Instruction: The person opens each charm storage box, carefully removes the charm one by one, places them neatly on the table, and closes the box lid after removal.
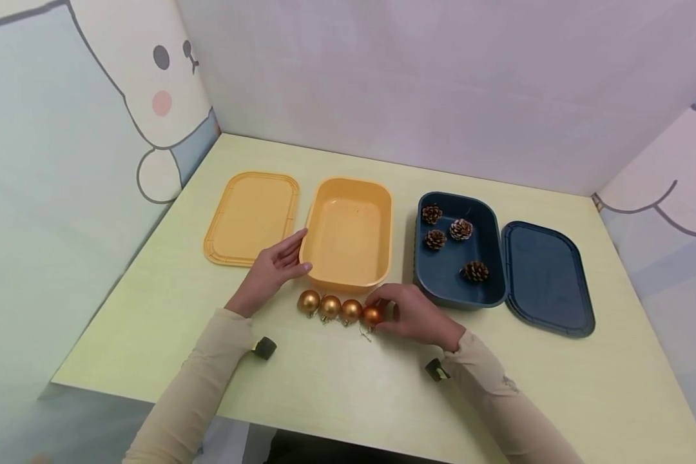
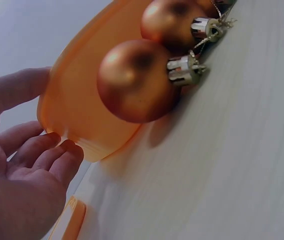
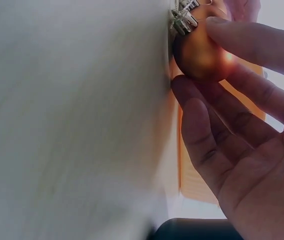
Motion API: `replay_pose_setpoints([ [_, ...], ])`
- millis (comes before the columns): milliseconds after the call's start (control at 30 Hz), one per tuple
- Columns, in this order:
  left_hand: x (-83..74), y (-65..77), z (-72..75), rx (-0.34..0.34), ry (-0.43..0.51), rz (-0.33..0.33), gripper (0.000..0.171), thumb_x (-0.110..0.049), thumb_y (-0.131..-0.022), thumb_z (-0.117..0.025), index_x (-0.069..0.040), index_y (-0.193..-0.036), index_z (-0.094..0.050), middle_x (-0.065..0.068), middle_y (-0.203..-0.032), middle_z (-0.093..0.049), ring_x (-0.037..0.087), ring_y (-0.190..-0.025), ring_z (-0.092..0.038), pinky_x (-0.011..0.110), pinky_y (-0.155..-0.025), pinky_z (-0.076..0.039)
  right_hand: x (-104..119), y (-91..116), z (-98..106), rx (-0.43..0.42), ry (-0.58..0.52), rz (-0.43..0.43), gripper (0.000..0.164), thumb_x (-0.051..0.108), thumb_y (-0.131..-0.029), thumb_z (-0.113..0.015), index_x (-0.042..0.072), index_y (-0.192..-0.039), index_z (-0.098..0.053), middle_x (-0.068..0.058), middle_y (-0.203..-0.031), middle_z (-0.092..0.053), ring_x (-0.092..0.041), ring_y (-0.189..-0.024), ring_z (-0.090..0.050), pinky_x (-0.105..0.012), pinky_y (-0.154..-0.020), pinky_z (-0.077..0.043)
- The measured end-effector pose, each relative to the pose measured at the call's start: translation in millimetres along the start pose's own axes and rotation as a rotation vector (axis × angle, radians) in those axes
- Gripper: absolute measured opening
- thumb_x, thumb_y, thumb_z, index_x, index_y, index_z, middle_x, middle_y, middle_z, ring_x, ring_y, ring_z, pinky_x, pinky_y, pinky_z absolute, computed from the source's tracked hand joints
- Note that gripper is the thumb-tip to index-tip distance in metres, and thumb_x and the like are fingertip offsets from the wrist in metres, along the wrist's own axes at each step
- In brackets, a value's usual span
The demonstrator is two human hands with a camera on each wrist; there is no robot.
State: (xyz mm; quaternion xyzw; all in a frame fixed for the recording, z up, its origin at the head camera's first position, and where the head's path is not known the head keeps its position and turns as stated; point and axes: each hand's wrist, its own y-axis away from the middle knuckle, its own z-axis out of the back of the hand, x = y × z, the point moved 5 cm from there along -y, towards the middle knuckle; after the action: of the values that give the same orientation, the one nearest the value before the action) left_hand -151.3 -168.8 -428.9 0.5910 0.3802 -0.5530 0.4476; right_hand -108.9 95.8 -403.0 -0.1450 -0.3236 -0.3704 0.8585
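A row of several gold Christmas balls with silver caps lies on the table along the near side of an empty yellow box. My right hand pinches the rightmost Christmas ball between thumb and fingers, low at the tabletop. My left hand rests against the left wall of the yellow box, thumb at the near corner and fingers along the side. In the left wrist view those fingers touch the wall loosely, and the leftmost Christmas ball sits close in front of the box.
Right of the yellow box stands a dark blue box with several pine cones inside. Its blue lid lies to its right. A yellow lid lies at the left. Walls border the table's back and sides.
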Motion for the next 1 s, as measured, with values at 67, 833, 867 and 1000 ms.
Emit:
replay_pose_setpoints([
  [67,0.0,-0.1,0.1,-0.002,0.000,-0.003,0.077,-0.025,-0.092,-0.075,-0.025,-0.158,-0.034,-0.005,-0.167,-0.027,0.015,-0.154,-0.028,0.023,-0.119,-0.036,0.0,-0.6,-0.9,-0.003,-0.001,-0.006,0.035,0.008,-0.075,-0.087,0.016,-0.106,-0.072,0.004,-0.102,-0.073,-0.009,-0.085,-0.064,-0.026,-0.064,-0.059],
  [833,0.2,-0.2,0.1,0.001,0.005,-0.011,0.078,-0.025,-0.092,-0.075,-0.024,-0.158,-0.033,-0.003,-0.167,-0.026,0.017,-0.154,-0.027,0.022,-0.118,-0.036,3.4,3.7,0.6,-0.028,0.048,-0.031,0.047,0.007,-0.076,-0.086,0.011,-0.120,-0.068,-0.001,-0.110,-0.074,-0.011,-0.092,-0.067,-0.029,-0.072,-0.061],
  [867,0.4,-0.4,0.2,0.001,0.006,-0.013,0.078,-0.025,-0.092,-0.074,-0.023,-0.158,-0.033,-0.003,-0.167,-0.026,0.017,-0.154,-0.027,0.022,-0.118,-0.036,3.4,4.1,0.9,-0.030,0.049,-0.031,0.047,0.007,-0.076,-0.086,0.011,-0.119,-0.068,-0.001,-0.110,-0.074,-0.011,-0.092,-0.067,-0.029,-0.072,-0.061],
  [1000,0.9,-0.6,0.4,-0.001,0.013,-0.016,0.078,-0.024,-0.092,-0.074,-0.021,-0.158,-0.034,-0.004,-0.167,-0.027,0.016,-0.154,-0.027,0.019,-0.117,-0.036,3.5,5.3,1.3,-0.030,0.046,-0.036,0.045,0.007,-0.077,-0.086,0.010,-0.118,-0.069,-0.002,-0.109,-0.074,-0.012,-0.093,-0.067,-0.030,-0.073,-0.062],
])
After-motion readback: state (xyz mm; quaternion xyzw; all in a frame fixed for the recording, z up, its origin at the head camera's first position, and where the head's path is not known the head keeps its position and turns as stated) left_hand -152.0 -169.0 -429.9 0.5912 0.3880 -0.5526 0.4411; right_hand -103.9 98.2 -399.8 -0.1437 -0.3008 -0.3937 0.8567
